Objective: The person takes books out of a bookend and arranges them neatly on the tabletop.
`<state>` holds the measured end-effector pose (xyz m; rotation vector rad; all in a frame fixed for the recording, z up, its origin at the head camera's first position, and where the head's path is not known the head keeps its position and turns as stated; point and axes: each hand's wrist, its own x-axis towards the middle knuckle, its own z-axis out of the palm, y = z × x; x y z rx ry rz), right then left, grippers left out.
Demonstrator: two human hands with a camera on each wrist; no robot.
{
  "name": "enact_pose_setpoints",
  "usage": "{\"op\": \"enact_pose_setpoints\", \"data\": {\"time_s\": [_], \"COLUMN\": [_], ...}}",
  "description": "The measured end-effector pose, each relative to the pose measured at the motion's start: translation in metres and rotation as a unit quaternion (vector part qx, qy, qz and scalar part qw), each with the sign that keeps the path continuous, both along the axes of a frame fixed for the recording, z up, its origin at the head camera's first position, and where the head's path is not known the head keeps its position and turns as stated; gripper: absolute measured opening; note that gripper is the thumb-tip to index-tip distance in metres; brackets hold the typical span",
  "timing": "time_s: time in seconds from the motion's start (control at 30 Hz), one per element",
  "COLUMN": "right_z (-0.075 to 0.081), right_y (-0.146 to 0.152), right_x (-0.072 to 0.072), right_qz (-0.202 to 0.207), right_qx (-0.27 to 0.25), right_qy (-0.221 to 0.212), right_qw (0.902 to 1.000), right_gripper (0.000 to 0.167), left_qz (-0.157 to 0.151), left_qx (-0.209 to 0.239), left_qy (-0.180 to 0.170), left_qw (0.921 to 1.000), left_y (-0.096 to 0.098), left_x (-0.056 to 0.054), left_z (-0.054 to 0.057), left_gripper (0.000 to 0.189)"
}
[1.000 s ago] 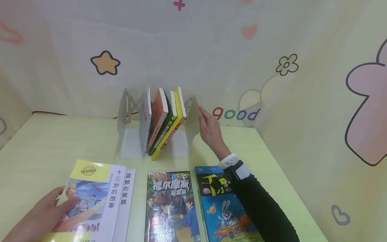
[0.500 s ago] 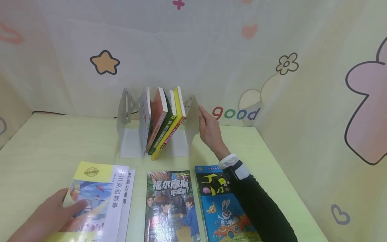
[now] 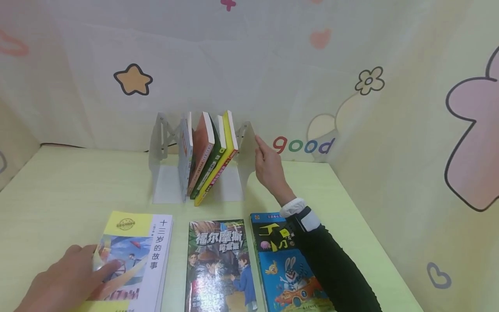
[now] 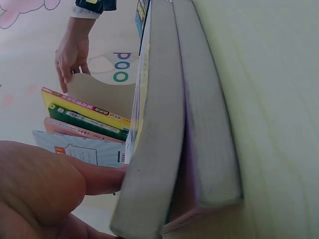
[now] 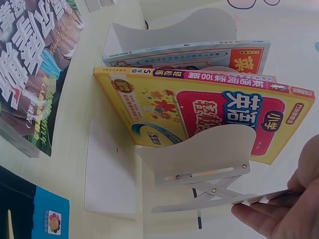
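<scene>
My left hand (image 3: 64, 275) grips a paperback with a yellow, blue and white cover (image 3: 157, 264) by its left edge, thumb on the cover. It lies over a second book (image 4: 212, 129), nearly hidden in the head view; the left wrist view shows a narrow gap between them at one end. My right hand (image 3: 270, 169) pinches the right end panel of a white expandable book rack (image 3: 160, 184). Inside the rack, a pale blue book (image 3: 185, 160) stands almost upright. Pink, green and yellow books (image 3: 216, 173) lean right, apart from that panel.
A detective comic book (image 3: 220, 264) lies flat at front centre. Right of it lies a blue children's book (image 3: 280, 277), partly under my right sleeve. The pale table (image 3: 78, 186) meets a patterned cloth backdrop (image 3: 249, 65) behind the rack.
My left hand has slid the top paperback rightward over the book beneath, covering that book's title strip. My right hand stays on the rack's panel.
</scene>
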<state>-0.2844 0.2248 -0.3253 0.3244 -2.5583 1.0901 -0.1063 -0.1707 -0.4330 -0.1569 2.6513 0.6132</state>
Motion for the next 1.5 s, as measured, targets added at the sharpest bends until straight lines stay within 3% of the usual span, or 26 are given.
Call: {"op": "enact_pose_setpoints", "data": {"time_s": [0.33,0.6,0.9,0.97,1.07,1.17,1.3,1.4,1.5], "right_z": [-0.001,-0.003,-0.005,-0.006,-0.006,-0.006,-0.008,-0.009,-0.010], "right_y": [0.002,0.004,0.004,0.003,0.002,0.001,0.000,0.000,0.000], "right_x": [0.001,0.001,0.002,0.003,0.003,0.002,0.002,0.001,0.000], "right_qz": [0.000,-0.001,-0.005,-0.003,-0.005,-0.007,0.001,0.003,-0.002], "right_qx": [0.006,0.012,0.010,0.012,0.019,0.029,0.037,0.045,0.051], "right_qy": [0.003,0.011,0.012,0.014,0.020,0.028,0.038,0.049,0.059], "right_qw": [1.0000,0.9999,0.9999,0.9998,0.9996,0.9992,0.9986,0.9978,0.9969], "right_gripper": [0.047,0.047,0.047,0.047,0.047,0.047,0.047,0.047,0.047], "left_qz": [-0.007,-0.001,-0.013,-0.019,-0.030,-0.023,0.008,0.004,-0.029], "left_qx": [-0.010,-0.003,-0.012,-0.025,-0.058,-0.094,-0.096,-0.072,-0.043], "left_qy": [-0.013,-0.030,-0.025,-0.007,0.056,0.138,0.251,0.346,0.422], "left_qw": [0.9998,0.9995,0.9995,0.9995,0.9963,0.9856,0.9631,0.9355,0.9049], "left_y": [0.004,0.009,0.008,0.008,0.013,0.024,0.045,0.061,0.073], "left_x": [-0.002,0.000,0.000,0.001,0.002,0.003,0.003,0.001,-0.004], "left_z": [-0.006,0.003,0.000,0.003,0.012,0.029,0.058,0.081,0.102], "left_gripper": [0.103,0.095,0.097,0.099,0.098,0.098,0.092,0.091,0.091]}}
